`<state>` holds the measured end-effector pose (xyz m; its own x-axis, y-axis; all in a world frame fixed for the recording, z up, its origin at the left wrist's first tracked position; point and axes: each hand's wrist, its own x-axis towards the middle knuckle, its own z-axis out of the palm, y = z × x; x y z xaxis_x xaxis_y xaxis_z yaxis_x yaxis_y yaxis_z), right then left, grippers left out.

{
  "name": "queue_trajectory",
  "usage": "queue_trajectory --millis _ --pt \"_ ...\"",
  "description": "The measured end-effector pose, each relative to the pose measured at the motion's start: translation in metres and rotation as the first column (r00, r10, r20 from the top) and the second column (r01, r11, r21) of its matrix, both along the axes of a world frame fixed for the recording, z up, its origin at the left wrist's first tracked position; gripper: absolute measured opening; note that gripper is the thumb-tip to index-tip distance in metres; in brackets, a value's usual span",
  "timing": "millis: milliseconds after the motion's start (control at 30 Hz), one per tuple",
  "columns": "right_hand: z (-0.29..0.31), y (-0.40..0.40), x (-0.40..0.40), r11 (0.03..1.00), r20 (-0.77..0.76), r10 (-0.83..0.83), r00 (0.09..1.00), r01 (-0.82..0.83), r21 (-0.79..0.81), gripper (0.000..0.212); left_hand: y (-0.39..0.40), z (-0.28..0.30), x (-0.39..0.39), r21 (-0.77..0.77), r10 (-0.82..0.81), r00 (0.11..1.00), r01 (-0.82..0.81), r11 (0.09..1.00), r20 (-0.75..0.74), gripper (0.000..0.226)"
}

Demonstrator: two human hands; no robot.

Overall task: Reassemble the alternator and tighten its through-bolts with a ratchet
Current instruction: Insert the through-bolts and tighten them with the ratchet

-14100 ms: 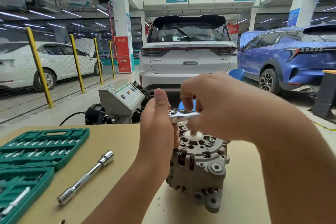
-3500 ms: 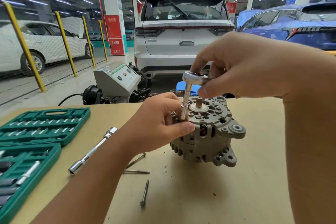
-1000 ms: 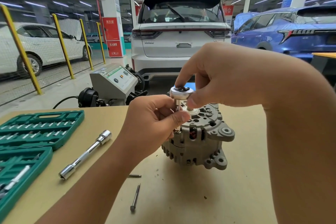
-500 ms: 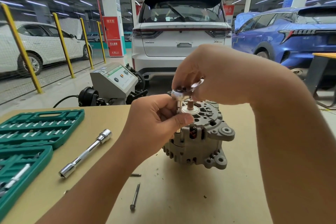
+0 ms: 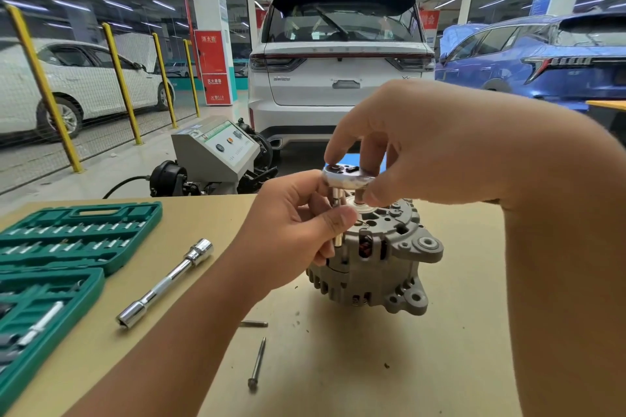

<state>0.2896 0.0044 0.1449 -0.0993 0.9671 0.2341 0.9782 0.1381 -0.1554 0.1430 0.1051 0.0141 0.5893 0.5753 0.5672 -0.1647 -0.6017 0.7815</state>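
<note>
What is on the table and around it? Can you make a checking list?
Surface: tan table, small dark specks.
Job's things: alternator upright; ratchet on an extension at its top edge.
Clutter: two loose bolts, chrome extension bar, open green socket case.
Grip: left hand pinches the extension; right hand holds the ratchet head.
Cables: black cable by the grey machine.
Surroundings: parked cars, yellow posts.

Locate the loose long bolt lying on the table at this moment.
In the head view the loose long bolt lies on the table low and centre, in front of the alternator and just below a shorter bolt.
</note>
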Motion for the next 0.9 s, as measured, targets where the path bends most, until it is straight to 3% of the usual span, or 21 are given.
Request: queue_trajectory --millis 67,267,333,500,667,800,900 --pt "-0.001 0.002 0.003 1.0 -0.029 -0.027 0.999 0.027 0.002 0.05 0.001 0.0 0.001 -0.015 -0.005 1.0 0.005 1.0 0.003 0.015" --pt "-0.005 0.006 -0.007 0.998 0.105 -0.064 0.992 0.062 0.02 0.035 0.002 -0.001 0.002 -0.037 -0.04 0.999 0.04 0.999 0.006 0.006" --pt "-0.003 0.002 -0.007 0.999 0.14 -0.045 0.989 0.044 0.012 0.045 0.003 -0.001 0.001 -0.038 -0.052 0.999 0.052 0.998 0.007 0.006" --pt "0.002 -0.005 0.009 0.997 -0.078 -0.055 0.995 0.051 -0.053 0.05 0.003 0.0 -0.001 -0.05 -0.088 0.996 0.087 0.995 -0.017 0.004" --pt "0.003 -0.005 0.006 0.995 0.022 -0.101 0.995 0.101 -0.014 0.048 0.0 0.0 0.002 -0.084 -0.074 0.997 0.074 0.994 0.0 0.005" --pt "0.007 -0.02 0.003 0.996 0.002 0.028 1.0 -0.028 -0.08 0.056 -0.004 0.0 0.004 -0.043 -0.023 0.999 0.025 0.999 0.032 0.013" --pt "0.006 -0.014 0.007 0.998 -0.055 -0.039 0.998 0.037 -0.044 0.053 -0.003 0.002 0.004 -0.098 -0.016 1.0 0.018 0.995 0.021 0.015"
